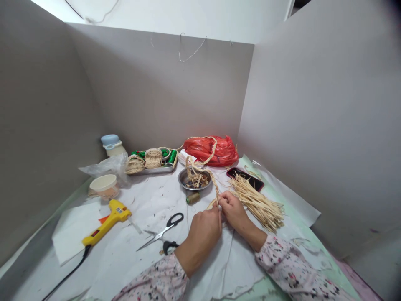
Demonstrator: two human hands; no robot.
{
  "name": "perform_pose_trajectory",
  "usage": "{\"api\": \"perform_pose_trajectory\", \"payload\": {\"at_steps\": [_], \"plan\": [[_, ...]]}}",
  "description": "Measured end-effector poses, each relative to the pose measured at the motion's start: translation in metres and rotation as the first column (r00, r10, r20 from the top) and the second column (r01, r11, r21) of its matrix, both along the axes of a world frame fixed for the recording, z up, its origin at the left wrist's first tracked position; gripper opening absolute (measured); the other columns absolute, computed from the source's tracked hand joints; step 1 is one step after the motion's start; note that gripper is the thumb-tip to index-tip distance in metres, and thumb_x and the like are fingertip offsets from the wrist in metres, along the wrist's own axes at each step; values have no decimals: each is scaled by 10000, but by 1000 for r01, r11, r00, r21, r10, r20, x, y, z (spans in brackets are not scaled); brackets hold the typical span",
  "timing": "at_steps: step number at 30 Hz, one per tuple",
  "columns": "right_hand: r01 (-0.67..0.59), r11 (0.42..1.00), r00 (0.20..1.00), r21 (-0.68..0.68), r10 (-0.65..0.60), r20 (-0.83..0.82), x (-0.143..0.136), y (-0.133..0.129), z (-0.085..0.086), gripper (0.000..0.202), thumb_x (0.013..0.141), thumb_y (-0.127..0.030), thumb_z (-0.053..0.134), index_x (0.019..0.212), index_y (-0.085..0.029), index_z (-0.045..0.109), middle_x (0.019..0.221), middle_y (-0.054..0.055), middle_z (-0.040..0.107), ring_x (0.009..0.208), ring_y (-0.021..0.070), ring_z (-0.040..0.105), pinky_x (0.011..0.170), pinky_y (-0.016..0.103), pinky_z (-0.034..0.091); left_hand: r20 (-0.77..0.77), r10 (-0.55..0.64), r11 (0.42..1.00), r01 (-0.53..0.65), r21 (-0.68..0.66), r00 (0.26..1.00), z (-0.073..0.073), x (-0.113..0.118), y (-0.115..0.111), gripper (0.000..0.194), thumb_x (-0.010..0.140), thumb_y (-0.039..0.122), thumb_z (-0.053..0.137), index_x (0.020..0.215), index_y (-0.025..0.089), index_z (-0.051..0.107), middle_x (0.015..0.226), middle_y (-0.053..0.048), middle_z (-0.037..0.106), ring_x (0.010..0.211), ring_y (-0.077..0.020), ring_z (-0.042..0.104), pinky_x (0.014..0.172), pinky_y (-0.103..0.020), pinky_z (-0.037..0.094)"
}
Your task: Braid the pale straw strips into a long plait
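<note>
My left hand (205,228) and my right hand (233,209) meet at the middle of the table, both closed on the near end of a straw braid (214,180). From my fingers the braid runs up over a metal bowl (181,184) with straw scraps in it, then loops back. Beside my right hand lies a bundle of loose straw strands (258,202). A small spool of brownish thread (193,198) rests just beyond my left hand. Scissors (163,232) with black handles lie spread to its left. My fingertips partly hide the braid's end.
A yellow glue gun (108,221) with a cord lies at left, near a white cup (104,186) and plastic bag (109,165). Behind are a tray (156,170) of braid coils and green thread, a red bag (213,150) and a phone (247,177). Grey partitions (163,92) enclose the table.
</note>
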State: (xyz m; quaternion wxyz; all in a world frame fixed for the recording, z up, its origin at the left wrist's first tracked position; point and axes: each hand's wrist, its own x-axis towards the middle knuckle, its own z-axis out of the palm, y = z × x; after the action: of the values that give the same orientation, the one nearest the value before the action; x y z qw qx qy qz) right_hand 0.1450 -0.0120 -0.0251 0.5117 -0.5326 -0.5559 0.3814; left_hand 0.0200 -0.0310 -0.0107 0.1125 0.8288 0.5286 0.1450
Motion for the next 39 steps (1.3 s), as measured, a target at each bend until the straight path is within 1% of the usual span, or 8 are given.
{"api": "perform_pose_trajectory", "payload": {"at_steps": [10,14,17,22,26,34,37,39], "plan": [[-116,989,915,-86,73,-396,1,2,6,128,738,-325,502,717,-201,481,585,-44,503,391,70,246,409,244,179,26,-44,997,42,68,999,0,-1,-2,368,951,311,319,904,161,651,786,-146,693,677,-244,646,602,-304,353],[-80,992,896,-101,27,-443,5,6,8,141,722,-333,510,689,-208,454,608,-48,492,396,63,230,400,240,145,251,-47,987,6,162,967,14,-6,-4,389,958,347,322,751,187,611,708,-61,660,628,-165,588,596,-271,333],[-116,988,904,-104,62,-424,6,6,10,129,723,-314,514,675,-208,458,583,-51,478,398,65,225,402,241,137,485,5,972,-119,204,875,28,-12,0,345,950,352,333,773,194,583,710,-31,631,671,-150,571,636,-250,360],[-245,963,894,-110,180,-410,3,1,7,120,735,-310,534,710,-207,477,551,-59,483,386,66,240,397,236,140,596,73,991,-127,49,799,24,-17,16,221,902,333,401,946,191,564,908,-49,647,814,-178,582,720,-272,393],[-232,967,924,-103,186,-335,2,3,0,139,756,-320,534,701,-200,492,507,-79,443,386,68,269,393,224,179,597,4,990,83,-118,802,7,-14,24,275,907,370,375,822,193,568,745,-23,621,716,-175,568,675,-270,378],[-111,994,985,20,113,-128,3,11,3,153,791,-322,515,706,-195,511,596,-37,553,553,123,508,567,250,391,558,-8,951,178,-252,830,7,-13,54,320,852,396,429,631,190,534,539,26,470,531,-135,431,541,-250,273],[-114,993,990,6,114,-78,6,10,4,155,799,-326,503,714,-197,517,602,-37,557,528,121,476,541,249,367,610,-15,876,304,-374,792,10,-16,60,387,823,509,475,655,174,568,552,45,422,487,-102,344,489,-240,230],[-140,990,988,-5,140,-65,7,10,4,160,808,-332,499,722,-198,523,590,-44,547,521,122,470,539,250,362,671,110,751,380,-539,734,11,-19,59,445,797,606,481,706,178,564,512,86,296,424,-80,219,439,-241,155]]}}
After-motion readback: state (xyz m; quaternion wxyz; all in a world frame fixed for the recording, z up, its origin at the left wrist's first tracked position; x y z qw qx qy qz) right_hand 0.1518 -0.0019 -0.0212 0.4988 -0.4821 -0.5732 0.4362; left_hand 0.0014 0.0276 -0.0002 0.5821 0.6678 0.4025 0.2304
